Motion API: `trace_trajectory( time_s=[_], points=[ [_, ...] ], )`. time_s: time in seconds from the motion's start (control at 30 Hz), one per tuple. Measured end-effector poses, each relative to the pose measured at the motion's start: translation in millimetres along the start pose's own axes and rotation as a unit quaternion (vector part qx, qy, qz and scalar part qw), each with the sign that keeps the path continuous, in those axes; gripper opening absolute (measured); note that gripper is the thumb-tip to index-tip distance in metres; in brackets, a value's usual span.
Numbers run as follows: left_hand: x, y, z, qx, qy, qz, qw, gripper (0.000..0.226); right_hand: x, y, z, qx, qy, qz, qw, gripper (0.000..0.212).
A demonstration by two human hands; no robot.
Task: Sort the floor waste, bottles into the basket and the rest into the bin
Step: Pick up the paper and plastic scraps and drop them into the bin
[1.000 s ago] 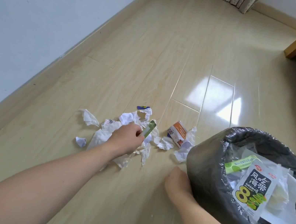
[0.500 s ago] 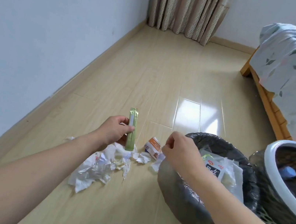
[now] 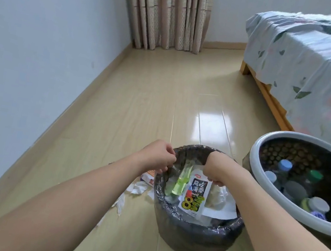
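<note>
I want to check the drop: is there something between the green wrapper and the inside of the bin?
Nothing visible blocks it. The green wrapper already hangs inside the rim of the bin, just below the left hand. Under it lie only a seaweed snack packet and white paper, waste already in the bin.

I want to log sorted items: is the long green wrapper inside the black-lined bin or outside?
Inside. The long green wrapper lies within the black-lined bin, beside a white snack packet, below the left hand.
</note>
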State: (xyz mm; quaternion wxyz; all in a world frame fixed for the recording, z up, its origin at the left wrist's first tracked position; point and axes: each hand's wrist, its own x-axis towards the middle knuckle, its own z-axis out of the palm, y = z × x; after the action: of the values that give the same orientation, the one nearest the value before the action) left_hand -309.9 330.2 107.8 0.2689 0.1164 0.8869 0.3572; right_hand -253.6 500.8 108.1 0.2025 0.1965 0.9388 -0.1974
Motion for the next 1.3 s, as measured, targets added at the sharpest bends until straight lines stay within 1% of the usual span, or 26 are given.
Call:
trace_trajectory(
  time_s=[0.13, 0.2, 0.27, 0.33, 0.43, 0.53, 0.63, 0.73, 0.8, 0.87, 0.9, 0.97, 1.03, 1.1, 1.17, 1.23, 1.3],
  points=[
    [-2, -5, -24, 0.057, 0.02, 0.004, 0.998, 0.019, 1, -6, 0, 0.015, 0.09, -0.063, 0.994, 0.018],
    [-8, -20, -48, 0.071, 0.04, -0.011, 0.997, 0.02, -4, -18, 7, 0.019, 0.124, -0.104, 0.987, 0.013],
    [-17, -45, -73, 0.084, 0.055, -0.034, 0.994, 0.021, -13, -37, 16, 0.018, 0.163, -0.155, 0.974, 0.021],
    [-27, -76, -95, 0.114, 0.056, -0.057, 0.99, 0.023, -21, -63, 32, 0.027, 0.184, -0.212, 0.959, 0.028],
    [-41, -128, -112, 0.156, 0.041, -0.081, 0.984, 0.022, -32, -107, 68, 0.045, 0.156, -0.274, 0.948, 0.033],
    [-51, -187, -110, 0.172, 0.028, -0.099, 0.98, 0.02, -39, -140, 119, 0.068, 0.092, -0.297, 0.948, 0.032],
    [-60, -257, -104, 0.199, 0.035, -0.134, 0.97, 0.019, -34, -156, 175, 0.032, 0.008, -0.269, 0.962, 0.032],
    [-76, -320, -99, 0.191, 0.046, -0.186, 0.963, 0.014, -21, -163, 215, 0.007, -0.074, -0.2, 0.977, 0.033],
    [-82, -358, -97, 0.175, 0.073, -0.222, 0.956, 0.029, -12, -168, 235, -0.023, -0.108, -0.161, 0.981, 0.03],
    [-82, -385, -90, 0.167, 0.103, -0.234, 0.952, 0.045, -3, -173, 251, -0.038, -0.127, -0.136, 0.982, 0.028],
    [-79, -396, -85, 0.161, 0.109, -0.235, 0.952, 0.048, 2, -176, 259, -0.042, -0.133, -0.127, 0.982, 0.029],
    [-71, -404, -74, 0.164, 0.111, -0.221, 0.955, 0.045, 10, -182, 268, -0.051, -0.132, -0.118, 0.983, 0.029],
    [-62, -407, -64, 0.184, 0.106, -0.194, 0.958, 0.033, 20, -188, 274, -0.052, -0.116, -0.106, 0.986, 0.028],
    [-56, -409, -56, 0.214, 0.097, -0.178, 0.956, 0.021, 30, -189, 279, -0.032, -0.103, -0.077, 0.991, 0.021],
    [-51, -409, -51, 0.221, 0.096, -0.183, 0.953, 0.017, 39, -187, 280, -0.001, -0.095, -0.046, 0.994, 0.014],
    [-49, -412, -49, 0.199, 0.112, -0.183, 0.956, 0.015, 44, -189, 280, 0.02, -0.064, -0.067, 0.996, 0.021],
    [-49, -418, -52, 0.177, 0.134, -0.183, 0.958, 0.014, 47, -199, 281, 0.04, 0.005, -0.122, 0.992, 0.027]
  ],
)
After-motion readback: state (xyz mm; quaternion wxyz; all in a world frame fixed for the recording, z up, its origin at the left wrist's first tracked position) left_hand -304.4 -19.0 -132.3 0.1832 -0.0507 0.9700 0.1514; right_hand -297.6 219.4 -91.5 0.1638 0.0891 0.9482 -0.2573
